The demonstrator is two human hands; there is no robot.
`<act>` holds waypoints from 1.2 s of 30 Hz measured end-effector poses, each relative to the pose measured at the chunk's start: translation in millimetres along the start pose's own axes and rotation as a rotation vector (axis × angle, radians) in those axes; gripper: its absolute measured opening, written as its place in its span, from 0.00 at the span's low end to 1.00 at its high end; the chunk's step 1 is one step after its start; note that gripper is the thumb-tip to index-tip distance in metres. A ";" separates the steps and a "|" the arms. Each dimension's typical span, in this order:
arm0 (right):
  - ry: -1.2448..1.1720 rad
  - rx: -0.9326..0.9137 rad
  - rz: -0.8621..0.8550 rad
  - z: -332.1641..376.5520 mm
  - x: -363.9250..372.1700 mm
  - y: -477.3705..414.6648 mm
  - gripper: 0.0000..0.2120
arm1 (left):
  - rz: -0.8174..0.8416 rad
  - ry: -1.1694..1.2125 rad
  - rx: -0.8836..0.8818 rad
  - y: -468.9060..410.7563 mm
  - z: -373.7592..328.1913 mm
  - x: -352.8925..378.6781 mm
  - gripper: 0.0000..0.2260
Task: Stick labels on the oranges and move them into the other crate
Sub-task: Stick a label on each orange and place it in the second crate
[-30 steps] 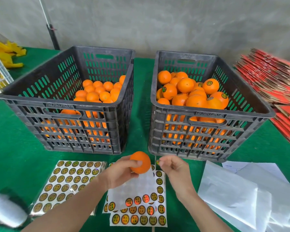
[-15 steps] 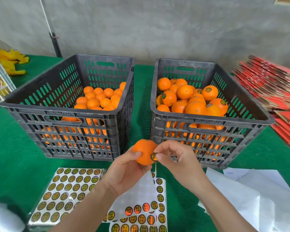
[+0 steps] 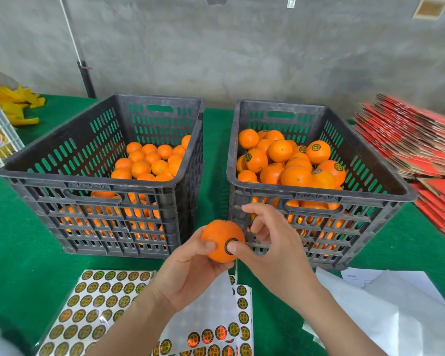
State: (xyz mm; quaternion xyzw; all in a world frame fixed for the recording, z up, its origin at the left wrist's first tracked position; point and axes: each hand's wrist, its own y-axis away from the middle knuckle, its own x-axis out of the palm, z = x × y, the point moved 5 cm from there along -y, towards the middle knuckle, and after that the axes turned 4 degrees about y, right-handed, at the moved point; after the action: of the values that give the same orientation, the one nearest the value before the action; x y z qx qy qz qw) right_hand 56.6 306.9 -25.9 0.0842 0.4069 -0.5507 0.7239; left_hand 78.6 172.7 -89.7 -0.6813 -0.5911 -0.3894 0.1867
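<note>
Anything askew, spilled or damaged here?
Nothing stands out. The left crate and right crate sit upright, fruit contained. The left hand holds the orange; the right hand presses the label on with its thumb.

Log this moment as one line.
left hand: holds orange | right hand: thumb presses label onto it | left crate: unlabelled oranges | right crate: labelled oranges

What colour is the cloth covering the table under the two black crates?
Green. The plain green fabric table cloth shows best in the head view.
</note>
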 end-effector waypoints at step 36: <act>0.608 0.474 -0.199 -180.2 -87.9 -263.5 0.30 | -0.164 -1.902 0.602 -159.8 -79.0 102.7 0.16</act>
State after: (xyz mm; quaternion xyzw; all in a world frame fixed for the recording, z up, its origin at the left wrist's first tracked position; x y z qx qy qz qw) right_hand -266.5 373.8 2.0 0.3685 0.4703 -0.6468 0.4740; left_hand -98.0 221.0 4.0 -0.5910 -0.6141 0.4716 -0.2264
